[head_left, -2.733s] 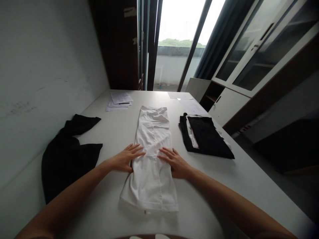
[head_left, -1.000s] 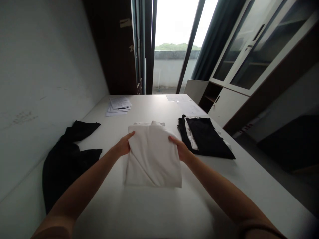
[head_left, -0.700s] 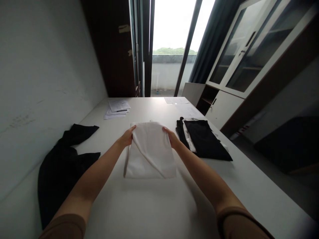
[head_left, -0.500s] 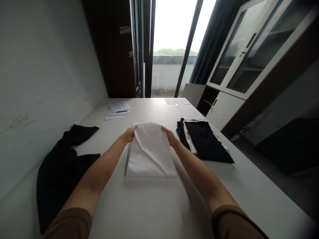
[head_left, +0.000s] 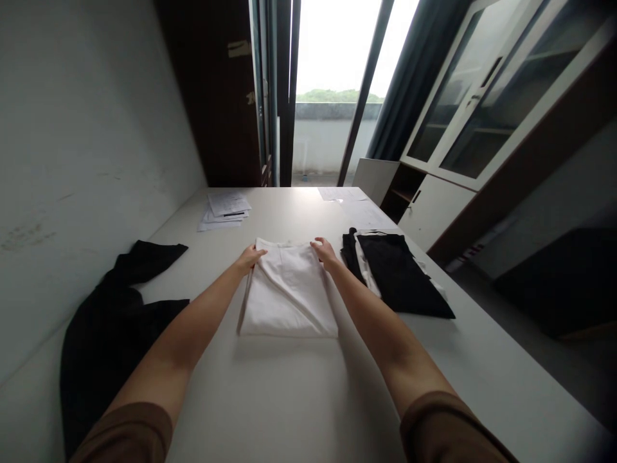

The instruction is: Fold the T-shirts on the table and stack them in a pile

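Note:
A folded white garment (head_left: 292,292) lies in front of me on the white table, its far edge banded like a waistband and a diagonal crease running across its upper face. My left hand (head_left: 250,257) grips the far left corner, thumb on top and fingers partly hidden behind the cloth. At the far right corner, my right hand (head_left: 325,251) has its thumb and fingers bent around the edge, with a small gap between the fingertips. Right of it sits a stack of folded black and white garments (head_left: 405,273), a black one on top.
A rumpled black garment (head_left: 103,347) lies at the left by the wall. Papers (head_left: 225,209) with a dark pen-like item rest at the table's far left, and more sheets (head_left: 359,209) lie at the far right. A white cabinet (head_left: 438,206) stands beyond the table's right edge.
The white garment now lies flatter, its near edge slightly farther from me. The fingers of my right hand have loosened a little at the corner. The view has shifted slightly.

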A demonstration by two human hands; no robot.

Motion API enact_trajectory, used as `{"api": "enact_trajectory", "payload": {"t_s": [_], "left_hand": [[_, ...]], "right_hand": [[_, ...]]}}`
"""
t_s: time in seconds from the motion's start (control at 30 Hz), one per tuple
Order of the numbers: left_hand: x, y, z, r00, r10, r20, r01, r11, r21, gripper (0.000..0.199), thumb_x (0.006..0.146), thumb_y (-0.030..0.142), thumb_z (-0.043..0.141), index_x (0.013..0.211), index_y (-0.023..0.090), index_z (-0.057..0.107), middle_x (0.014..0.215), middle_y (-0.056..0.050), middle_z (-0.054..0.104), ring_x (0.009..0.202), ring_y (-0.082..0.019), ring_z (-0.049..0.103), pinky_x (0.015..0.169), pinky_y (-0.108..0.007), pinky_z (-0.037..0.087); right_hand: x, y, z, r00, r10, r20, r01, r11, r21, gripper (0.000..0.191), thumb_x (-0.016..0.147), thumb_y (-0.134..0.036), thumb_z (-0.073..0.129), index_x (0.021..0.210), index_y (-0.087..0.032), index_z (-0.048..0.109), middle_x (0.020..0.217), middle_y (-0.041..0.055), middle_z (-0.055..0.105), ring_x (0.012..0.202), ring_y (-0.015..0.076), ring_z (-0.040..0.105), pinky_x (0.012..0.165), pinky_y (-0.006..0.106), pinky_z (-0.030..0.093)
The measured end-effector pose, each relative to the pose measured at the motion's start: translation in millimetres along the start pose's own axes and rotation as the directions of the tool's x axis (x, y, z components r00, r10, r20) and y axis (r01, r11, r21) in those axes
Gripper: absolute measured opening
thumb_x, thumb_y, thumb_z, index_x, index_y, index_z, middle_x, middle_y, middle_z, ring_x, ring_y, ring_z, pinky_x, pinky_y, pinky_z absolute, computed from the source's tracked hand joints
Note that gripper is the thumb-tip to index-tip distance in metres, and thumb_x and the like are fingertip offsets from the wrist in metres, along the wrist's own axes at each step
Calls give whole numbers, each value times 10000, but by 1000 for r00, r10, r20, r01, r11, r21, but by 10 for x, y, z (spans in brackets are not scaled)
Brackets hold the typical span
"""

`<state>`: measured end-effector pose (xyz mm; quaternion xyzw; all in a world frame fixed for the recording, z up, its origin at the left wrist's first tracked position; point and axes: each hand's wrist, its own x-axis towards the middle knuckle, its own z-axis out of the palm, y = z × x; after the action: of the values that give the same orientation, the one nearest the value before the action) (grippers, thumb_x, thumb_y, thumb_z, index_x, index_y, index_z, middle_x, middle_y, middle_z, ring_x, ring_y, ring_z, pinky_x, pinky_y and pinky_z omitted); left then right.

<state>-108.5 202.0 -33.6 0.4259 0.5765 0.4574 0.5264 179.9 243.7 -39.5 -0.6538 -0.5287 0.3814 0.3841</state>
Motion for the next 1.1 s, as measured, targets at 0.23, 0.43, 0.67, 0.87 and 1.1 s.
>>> {"api": "enact_trajectory", "payload": {"t_s": [0.23,0.43,0.67,0.87,1.1], "left_hand": [[-248,-127,-125,993,117,23,-118,923,366,753,719,376,840,1372,130,554,1006,-116,742,867,-251,704,817,-331,540],[-733,-246,-221,979,200,-31,-108,643,758,419,874,310,678,1283,245,611,865,-28,705,842,-227,669,788,-293,471],[-1113,-322,-274,942,310,-130,-126,684,718,38,938,267,567,942,274,604,851,-27,685,834,-224,650,779,-283,438],[-1177,-349,-359,943,308,-128,-76,573,816,171,969,221,493,1070,280,616,890,-45,690,864,-243,660,822,-319,448],[-1135,-95,9,872,483,81,-249,294,923,244,947,249,547,1158,205,660,1212,-133,623,1179,-292,548,1046,-389,414]], "right_hand": [[-123,28,107,957,-283,64,276,819,-503,494,962,-324,592,1454,-312,556,1192,61,731,1082,236,666,938,302,476],[-248,58,86,963,-270,-17,201,756,-623,354,1039,-284,421,1284,-307,675,1216,68,724,1084,226,665,917,308,467],[-270,155,55,945,-327,1,270,777,-569,342,1052,-325,413,1198,-243,711,1215,122,713,1104,263,641,979,370,452],[-242,154,23,952,-307,12,266,804,-531,352,1047,-339,407,1201,-256,712,1211,98,700,1117,248,616,1006,353,445],[-433,-67,71,911,-410,-45,308,749,-587,423,1010,-361,463,1358,-195,638,1443,148,516,1316,301,456,1111,397,375]]}}
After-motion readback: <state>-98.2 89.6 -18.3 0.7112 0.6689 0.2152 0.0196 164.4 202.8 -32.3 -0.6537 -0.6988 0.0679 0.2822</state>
